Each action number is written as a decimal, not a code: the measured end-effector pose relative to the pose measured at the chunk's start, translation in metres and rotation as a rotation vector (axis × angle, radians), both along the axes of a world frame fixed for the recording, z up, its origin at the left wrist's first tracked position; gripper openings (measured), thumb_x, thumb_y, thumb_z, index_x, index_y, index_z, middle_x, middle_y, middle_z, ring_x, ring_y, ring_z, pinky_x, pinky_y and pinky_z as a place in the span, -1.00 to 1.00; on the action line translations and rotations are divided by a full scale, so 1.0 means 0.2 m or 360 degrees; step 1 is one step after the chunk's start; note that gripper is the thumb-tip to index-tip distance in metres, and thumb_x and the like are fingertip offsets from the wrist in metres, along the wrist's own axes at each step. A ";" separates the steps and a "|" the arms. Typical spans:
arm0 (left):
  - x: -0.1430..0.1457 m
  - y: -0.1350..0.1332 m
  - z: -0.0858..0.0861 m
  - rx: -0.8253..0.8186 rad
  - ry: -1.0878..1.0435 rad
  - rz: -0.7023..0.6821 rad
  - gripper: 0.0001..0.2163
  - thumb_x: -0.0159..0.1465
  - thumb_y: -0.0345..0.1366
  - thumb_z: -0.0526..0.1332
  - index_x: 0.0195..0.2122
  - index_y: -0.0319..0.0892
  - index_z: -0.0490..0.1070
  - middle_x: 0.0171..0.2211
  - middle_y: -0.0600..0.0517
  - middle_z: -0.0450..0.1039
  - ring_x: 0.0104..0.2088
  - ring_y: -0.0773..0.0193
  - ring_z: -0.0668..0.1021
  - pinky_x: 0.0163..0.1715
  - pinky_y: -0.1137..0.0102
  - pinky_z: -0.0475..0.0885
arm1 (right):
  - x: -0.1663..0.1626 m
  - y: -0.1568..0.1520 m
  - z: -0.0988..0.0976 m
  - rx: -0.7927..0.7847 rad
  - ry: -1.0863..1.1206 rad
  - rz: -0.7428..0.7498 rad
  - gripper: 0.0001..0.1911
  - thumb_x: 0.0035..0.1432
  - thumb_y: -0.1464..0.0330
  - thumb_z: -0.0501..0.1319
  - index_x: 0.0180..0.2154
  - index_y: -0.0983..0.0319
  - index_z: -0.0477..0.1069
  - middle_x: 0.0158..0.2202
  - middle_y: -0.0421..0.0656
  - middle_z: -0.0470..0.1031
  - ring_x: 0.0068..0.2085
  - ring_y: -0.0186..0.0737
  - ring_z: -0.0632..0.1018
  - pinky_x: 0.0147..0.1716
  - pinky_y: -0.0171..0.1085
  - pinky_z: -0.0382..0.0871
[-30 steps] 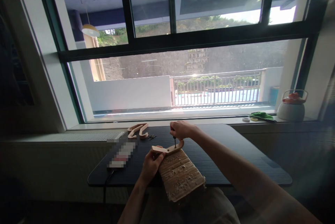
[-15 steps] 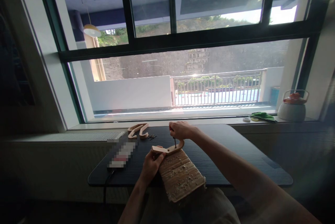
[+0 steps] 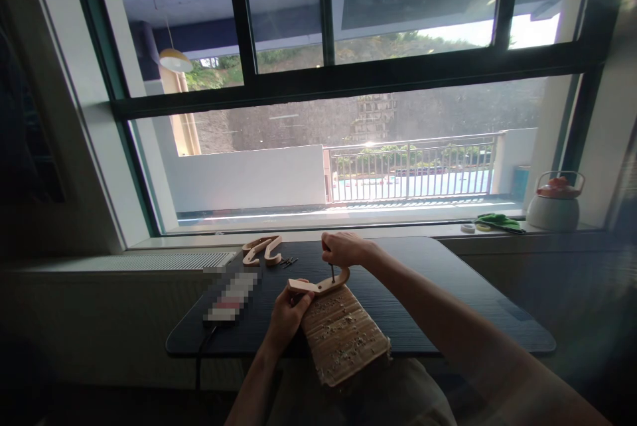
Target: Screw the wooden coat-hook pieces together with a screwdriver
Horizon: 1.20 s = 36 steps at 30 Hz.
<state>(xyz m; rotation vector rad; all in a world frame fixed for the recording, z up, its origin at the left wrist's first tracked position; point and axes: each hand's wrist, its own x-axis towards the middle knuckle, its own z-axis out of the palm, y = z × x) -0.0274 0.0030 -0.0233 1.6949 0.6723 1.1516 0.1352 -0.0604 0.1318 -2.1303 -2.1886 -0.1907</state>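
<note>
My left hand (image 3: 287, 314) is closed on the near end of a curved wooden hook piece (image 3: 318, 284), pressing it against the top of a cardboard sheet (image 3: 342, 338) strewn with wood shavings. My right hand (image 3: 343, 247) is wrapped around the handle of a small screwdriver (image 3: 332, 271) that stands upright with its tip on the hook piece. Both rest over the dark table (image 3: 438, 293).
Two more wooden hook pieces (image 3: 262, 248) and several small dark screws (image 3: 288, 261) lie at the table's far left. A blurred flat object with a cable (image 3: 231, 296) lies left of my hands. On the windowsill stand a white kettle (image 3: 554, 204) and a green cloth (image 3: 499, 221).
</note>
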 end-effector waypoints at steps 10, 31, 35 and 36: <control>0.00 0.01 -0.01 0.0074 0.0048 0.0023 -0.70 0.03 -0.19 0.25 -0.23 -0.22 0.41 -0.27 -0.02 0.51 -0.21 0.15 0.50 -0.17 0.30 0.37 | 0.02 0.00 0.00 -0.0062 0.0079 0.0030 -0.79 0.06 0.32 0.05 -0.25 0.23 0.34 -0.37 -0.15 0.52 -0.44 -0.32 0.47 -0.55 -0.39 0.16; 0.00 0.01 -0.01 0.0032 -0.0002 0.0006 -0.69 0.00 -0.18 0.26 -0.25 -0.22 0.43 -0.28 -0.03 0.51 -0.23 0.15 0.51 -0.19 0.30 0.39 | 0.01 -0.01 0.03 -0.0136 0.0039 0.0046 -0.76 0.03 0.29 0.10 -0.25 0.25 0.37 -0.36 -0.12 0.52 -0.42 -0.31 0.46 -0.54 -0.40 0.15; 0.00 0.01 -0.01 0.0002 -0.0008 0.0004 -0.68 -0.01 -0.18 0.27 -0.24 -0.21 0.42 -0.29 -0.02 0.52 -0.24 0.16 0.52 -0.22 0.32 0.40 | 0.01 0.00 0.01 -0.0074 0.0013 0.0029 -0.72 0.07 0.24 0.07 -0.24 0.26 0.37 -0.38 -0.09 0.52 -0.41 -0.27 0.48 -0.52 -0.38 0.16; 0.00 0.01 -0.01 -0.0006 -0.0015 0.0001 -0.68 -0.01 -0.18 0.27 -0.24 -0.21 0.43 -0.29 -0.02 0.52 -0.25 0.16 0.52 -0.22 0.33 0.40 | 0.01 0.00 0.00 -0.0049 0.0001 0.0025 -0.72 0.07 0.23 0.06 -0.23 0.25 0.37 -0.37 -0.08 0.52 -0.39 -0.25 0.48 -0.51 -0.37 0.17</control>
